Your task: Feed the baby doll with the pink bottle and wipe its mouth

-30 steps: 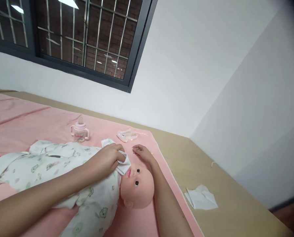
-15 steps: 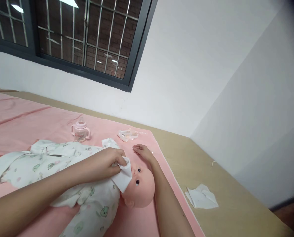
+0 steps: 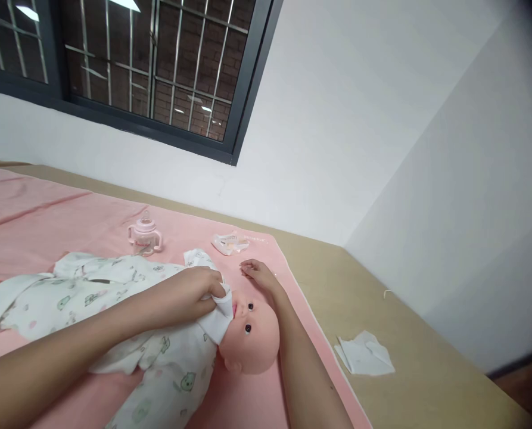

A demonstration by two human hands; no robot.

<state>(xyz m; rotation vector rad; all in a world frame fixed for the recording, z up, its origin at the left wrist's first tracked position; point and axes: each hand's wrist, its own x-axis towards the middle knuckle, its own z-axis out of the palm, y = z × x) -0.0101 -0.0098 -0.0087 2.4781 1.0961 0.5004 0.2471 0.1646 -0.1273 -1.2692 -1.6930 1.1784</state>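
Note:
A baby doll (image 3: 252, 348) in white printed clothes (image 3: 127, 286) lies on its back, its head toward the right. My left hand (image 3: 201, 292) pinches a white tissue (image 3: 221, 316) against the doll's chin and neck, just below the mouth. Beyond the top of the head, my right forearm runs close along it. My right hand (image 3: 259, 275) rests on the pink mat (image 3: 243, 405), fingers loosely stretched out and holding nothing.
A pink two-handled baby bottle (image 3: 145, 235) stands behind the doll. A small crumpled plastic packet (image 3: 230, 243) lies near the mat's far edge. On the wooden surface (image 3: 337, 298) to the right is a folded white tissue (image 3: 366, 353). Walls and a barred window (image 3: 158, 71) rise behind.
My left hand has drawn the tissue slightly left, away from the doll's mouth, so the lips now show. My right hand has stayed in place.

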